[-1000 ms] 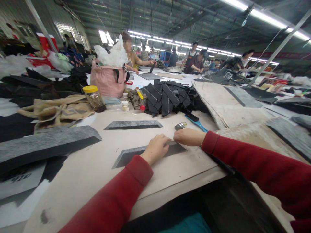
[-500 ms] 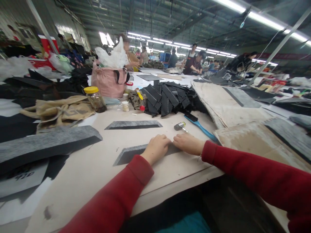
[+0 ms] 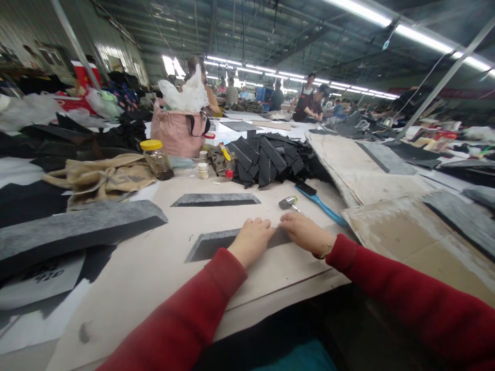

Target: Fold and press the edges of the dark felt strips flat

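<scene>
A dark fabric strip with a grey folded edge [image 3: 209, 246] lies flat on the pale board in front of me. My left hand [image 3: 253, 239] rests over its middle, fingers curled in at the upper edge. Close beside it, my right hand [image 3: 305, 233] bends its fingers down onto the same edge, with a small gap between the hands. The fingertips are partly hidden. A second strip, grey with a black lower edge [image 3: 216, 200], lies farther back. Beyond my right hand are a small roller [image 3: 288, 202] and a blue-handled brush [image 3: 323, 206].
Dark cut pieces [image 3: 266, 157] are heaped behind the board [image 3: 147, 299]. At the back left stand a yellow-lidded jar [image 3: 157, 159], small white bottles and a pink bag [image 3: 178, 129]. Stiff pale sheets [image 3: 417, 242] lie at the right. Several people work farther off.
My right hand has shifted slightly right, widening the gap to my left hand and baring more of the strip between them. The whole view has moved a little.
</scene>
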Demonstrator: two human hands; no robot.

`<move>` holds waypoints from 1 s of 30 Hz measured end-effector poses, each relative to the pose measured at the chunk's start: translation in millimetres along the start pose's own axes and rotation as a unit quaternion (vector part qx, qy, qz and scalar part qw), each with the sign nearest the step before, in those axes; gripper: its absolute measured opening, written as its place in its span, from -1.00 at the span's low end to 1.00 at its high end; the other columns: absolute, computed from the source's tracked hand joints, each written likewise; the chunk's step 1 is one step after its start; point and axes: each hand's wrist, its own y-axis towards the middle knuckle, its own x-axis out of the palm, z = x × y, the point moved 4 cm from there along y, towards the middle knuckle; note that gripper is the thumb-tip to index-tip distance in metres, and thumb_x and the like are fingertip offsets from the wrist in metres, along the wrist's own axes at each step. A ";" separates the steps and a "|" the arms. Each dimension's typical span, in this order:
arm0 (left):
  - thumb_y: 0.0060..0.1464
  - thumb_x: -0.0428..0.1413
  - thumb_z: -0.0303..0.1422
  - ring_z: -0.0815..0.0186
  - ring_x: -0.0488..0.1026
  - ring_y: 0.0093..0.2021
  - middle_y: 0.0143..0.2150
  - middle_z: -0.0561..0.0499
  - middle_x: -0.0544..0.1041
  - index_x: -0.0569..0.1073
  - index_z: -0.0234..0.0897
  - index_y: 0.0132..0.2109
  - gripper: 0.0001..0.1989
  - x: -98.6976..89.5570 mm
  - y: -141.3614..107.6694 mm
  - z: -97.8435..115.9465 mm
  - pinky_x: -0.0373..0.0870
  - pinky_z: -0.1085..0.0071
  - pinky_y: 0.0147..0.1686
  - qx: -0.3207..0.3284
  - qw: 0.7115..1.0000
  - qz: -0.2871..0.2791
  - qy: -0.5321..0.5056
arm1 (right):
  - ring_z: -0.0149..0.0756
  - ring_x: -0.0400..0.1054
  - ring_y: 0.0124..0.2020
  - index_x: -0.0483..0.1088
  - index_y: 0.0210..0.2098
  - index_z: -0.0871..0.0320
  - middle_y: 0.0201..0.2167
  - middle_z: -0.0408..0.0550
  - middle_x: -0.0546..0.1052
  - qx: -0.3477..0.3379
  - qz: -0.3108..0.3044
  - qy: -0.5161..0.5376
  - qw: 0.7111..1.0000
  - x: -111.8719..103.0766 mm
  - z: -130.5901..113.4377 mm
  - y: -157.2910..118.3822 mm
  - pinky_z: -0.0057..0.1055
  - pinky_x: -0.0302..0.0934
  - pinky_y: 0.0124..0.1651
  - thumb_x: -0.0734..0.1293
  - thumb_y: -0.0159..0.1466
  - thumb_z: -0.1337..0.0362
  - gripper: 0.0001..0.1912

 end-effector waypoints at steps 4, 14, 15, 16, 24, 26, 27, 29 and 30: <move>0.13 -0.16 -0.48 0.20 0.28 -0.19 -0.21 -0.04 0.37 0.36 -0.20 -0.11 -0.73 2.5 -0.9 -0.5 0.21 0.25 -0.24 0.002 1.000 0.011 -0.005 | -0.30 0.28 -0.09 0.32 -0.07 0.23 -0.12 0.04 0.43 0.058 0.081 0.125 0.987 -8.2 1.2 6.7 -0.30 0.13 0.00 0.08 0.22 0.44 -0.66; 0.11 -0.13 -0.45 0.24 0.31 -0.19 -0.22 -0.04 0.39 0.38 -0.27 -0.18 -0.79 2.9 -3.4 -17.1 0.29 0.32 -0.20 -0.042 0.996 0.025 -0.069 | -0.32 0.27 -0.16 0.33 -0.16 0.24 -0.22 0.03 0.41 0.081 0.068 0.156 0.982 19.0 -12.7 0.8 -0.39 0.15 -0.07 0.13 0.18 0.46 -0.74; 0.10 -0.10 -0.44 0.26 0.31 -0.18 -0.22 -0.04 0.39 0.39 -0.28 -0.20 -0.81 3.1 -4.7 -22.5 0.29 0.33 -0.18 -0.050 0.994 0.021 -0.090 | -0.31 0.26 -0.16 0.33 -0.16 0.24 -0.22 0.02 0.40 0.080 0.068 0.149 0.983 20.2 -13.0 0.1 -0.39 0.15 -0.07 0.13 0.18 0.47 -0.73; 0.08 -0.08 -0.44 0.27 0.32 -0.17 -0.22 -0.04 0.40 0.39 -0.28 -0.20 -0.82 3.3 -6.3 -27.9 0.29 0.35 -0.15 -0.057 0.992 0.019 -0.113 | -0.31 0.26 -0.16 0.34 -0.16 0.23 -0.22 0.02 0.40 0.080 0.067 0.141 0.984 21.1 -13.4 -0.3 -0.39 0.15 -0.07 0.13 0.18 0.47 -0.73; -0.02 -0.03 -0.53 0.30 0.33 -0.18 -0.23 -0.01 0.42 0.42 -0.29 -0.21 -0.78 4.1 -16.6 -42.1 0.28 0.41 -0.11 -0.065 0.981 0.034 -0.177 | -0.31 0.24 -0.16 0.36 -0.16 0.19 -0.23 0.01 0.40 0.065 0.060 0.131 0.987 20.4 -16.7 1.4 -0.37 0.13 -0.06 0.13 0.17 0.50 -0.70; 0.00 -0.04 -0.53 0.31 0.32 -0.18 -0.23 0.00 0.42 0.42 -0.27 -0.21 -0.78 3.4 -17.1 -39.9 0.28 0.41 -0.12 -0.059 0.984 0.031 -0.164 | -0.31 0.23 -0.17 0.36 -0.16 0.19 -0.24 0.00 0.40 0.061 0.056 0.130 0.988 20.4 -16.6 1.5 -0.36 0.13 -0.07 0.14 0.15 0.51 -0.69; 0.01 -0.04 -0.53 0.31 0.32 -0.19 -0.23 0.00 0.41 0.42 -0.26 -0.21 -0.78 2.8 -17.5 -38.8 0.28 0.41 -0.12 -0.056 0.986 0.029 -0.152 | -0.31 0.23 -0.17 0.36 -0.16 0.19 -0.24 -0.01 0.40 0.056 0.053 0.126 0.989 20.4 -17.0 1.4 -0.36 0.13 -0.07 0.14 0.15 0.52 -0.69; 0.05 -0.06 -0.52 0.30 0.31 -0.19 -0.23 0.00 0.40 0.41 -0.25 -0.21 -0.79 1.1 -18.9 -36.3 0.28 0.40 -0.14 -0.041 0.992 0.021 -0.118 | -0.31 0.22 -0.17 0.35 -0.17 0.19 -0.25 -0.02 0.40 0.042 0.044 0.107 0.992 20.3 -19.4 1.2 -0.36 0.12 -0.07 0.15 0.15 0.52 -0.70; 0.07 -0.07 -0.51 0.30 0.30 -0.20 -0.23 0.00 0.40 0.41 -0.26 -0.20 -0.79 -0.1 -19.8 -34.8 0.28 0.39 -0.16 -0.030 0.995 0.016 -0.096 | -0.31 0.21 -0.18 0.35 -0.17 0.19 -0.25 -0.02 0.39 0.035 0.039 0.091 0.994 20.2 -21.4 1.3 -0.36 0.12 -0.08 0.16 0.15 0.51 -0.71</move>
